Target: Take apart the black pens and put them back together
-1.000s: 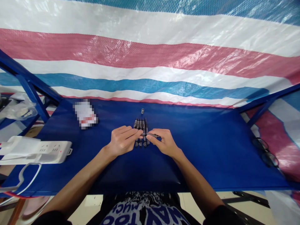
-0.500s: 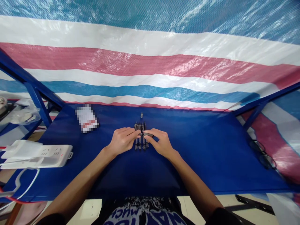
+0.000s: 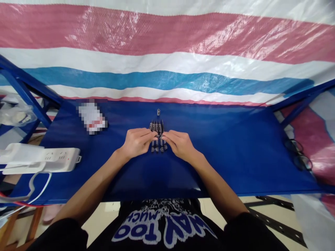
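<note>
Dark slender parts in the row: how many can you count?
5 dark slender parts, side by side on the blue table, beneath the left hand and right hand, which may hide more.

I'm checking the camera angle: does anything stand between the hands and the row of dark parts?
Nothing visible does. The left hand and right hand are over the row of dark parts, fingertips meeting above it. A small grey cylinder stands beyond the row, apart from both hands.
</note>
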Tool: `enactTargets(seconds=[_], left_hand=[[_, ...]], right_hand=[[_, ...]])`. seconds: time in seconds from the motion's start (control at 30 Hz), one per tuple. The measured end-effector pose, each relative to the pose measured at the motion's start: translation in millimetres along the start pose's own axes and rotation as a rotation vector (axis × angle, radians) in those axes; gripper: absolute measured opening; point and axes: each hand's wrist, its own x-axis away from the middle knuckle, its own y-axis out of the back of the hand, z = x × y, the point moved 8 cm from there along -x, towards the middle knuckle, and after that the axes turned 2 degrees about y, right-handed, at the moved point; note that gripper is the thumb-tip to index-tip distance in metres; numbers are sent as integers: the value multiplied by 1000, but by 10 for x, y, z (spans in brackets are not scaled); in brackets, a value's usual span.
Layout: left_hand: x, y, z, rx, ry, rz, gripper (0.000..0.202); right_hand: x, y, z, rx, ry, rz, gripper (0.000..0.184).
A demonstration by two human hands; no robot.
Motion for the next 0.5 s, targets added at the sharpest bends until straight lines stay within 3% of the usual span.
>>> enactTargets(seconds=[0.17,0.3,0.4,0.5], left_hand=[[17,-145,38,-24,37,151,23],[21,-135,131,-85,113,186,29],[43,-86,389,-125,347,243,33],[138,-82,667,-191,620,385,33]], right_hand=[[-1,16,-33,-92,-53,-79,20],[16,48,-235,-132,-296,-166,23],[82,47,-435,-44,-534,-163,23],[113,-105,-524,90,-634,42,15]])
